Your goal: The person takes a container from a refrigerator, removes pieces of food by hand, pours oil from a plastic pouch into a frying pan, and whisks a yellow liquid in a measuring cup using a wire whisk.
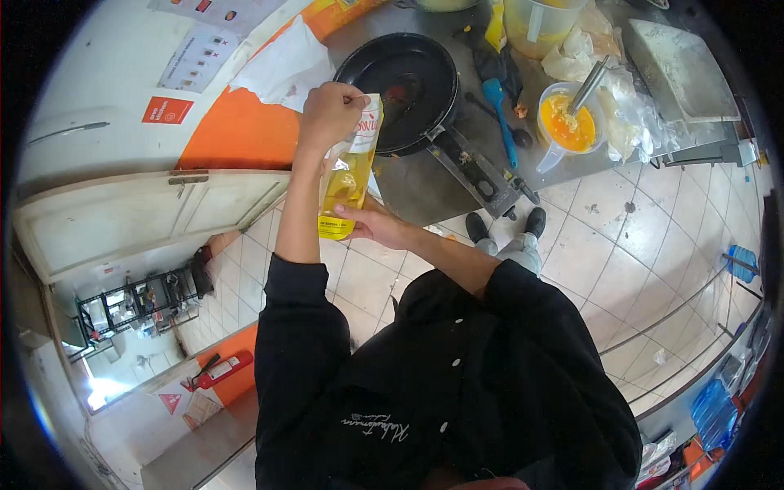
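A clear and yellow pouch of yellow liquid, likely cooking oil [347,177], is held at the near left edge of a black frying pan [373,64]. My left hand [331,116] pinches the pouch's top edge. Lower down, my right hand [380,225] grips it near its base, with the thumb across the front. Part of the pouch is hidden behind my left wrist. Under the pan is a portable stove [481,177], its front panel jutting toward the counter's near edge. Inside the pan, the dark surface has a reddish patch.
Right of the pan lie a blue silicone brush or spatula [502,125] and a dark spoon [520,138]. A plastic measuring jug [549,158] holds orange egg-like mixture and a metal-handled utensil [589,86]. Farther right stands a metal tray [680,67]. A white cloth or bag [285,64] is left.
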Demonstrator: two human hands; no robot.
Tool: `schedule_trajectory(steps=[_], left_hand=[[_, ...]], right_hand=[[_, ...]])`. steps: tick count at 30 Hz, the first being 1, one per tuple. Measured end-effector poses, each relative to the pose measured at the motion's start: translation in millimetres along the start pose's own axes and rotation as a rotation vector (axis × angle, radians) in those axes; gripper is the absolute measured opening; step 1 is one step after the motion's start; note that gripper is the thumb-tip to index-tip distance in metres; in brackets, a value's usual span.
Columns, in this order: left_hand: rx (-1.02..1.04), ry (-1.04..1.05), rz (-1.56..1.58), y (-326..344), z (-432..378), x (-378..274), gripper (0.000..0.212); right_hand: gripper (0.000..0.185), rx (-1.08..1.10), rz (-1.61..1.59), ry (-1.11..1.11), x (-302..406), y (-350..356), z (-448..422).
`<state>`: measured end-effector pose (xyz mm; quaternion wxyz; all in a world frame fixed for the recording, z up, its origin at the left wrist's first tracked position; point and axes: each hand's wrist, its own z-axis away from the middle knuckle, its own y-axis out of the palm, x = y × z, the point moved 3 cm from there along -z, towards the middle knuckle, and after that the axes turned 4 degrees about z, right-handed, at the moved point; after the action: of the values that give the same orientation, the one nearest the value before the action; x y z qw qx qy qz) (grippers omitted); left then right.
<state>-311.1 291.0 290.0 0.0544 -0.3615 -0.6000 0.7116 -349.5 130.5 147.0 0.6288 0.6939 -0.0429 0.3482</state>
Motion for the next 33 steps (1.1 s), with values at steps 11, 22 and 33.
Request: schedule_trajectory(steps=[11,22,33], left_hand=[[0.053,-0.050,0.001,4.0,6.4,-12.3,0.018],[0.065,-0.065,-0.033,4.6,7.6,-15.1,0.019],[0.001,-0.027,-0.080,3.8,5.9,-5.0,0.021]], right_hand=[[0.060,0.105,-0.069,0.009,3.0,16.4,5.5],[0.061,0.109,-0.073,-0.001,2.8,23.5,9.0],[0.054,0.075,-0.035,0.022,5.1,27.0,12.9]])
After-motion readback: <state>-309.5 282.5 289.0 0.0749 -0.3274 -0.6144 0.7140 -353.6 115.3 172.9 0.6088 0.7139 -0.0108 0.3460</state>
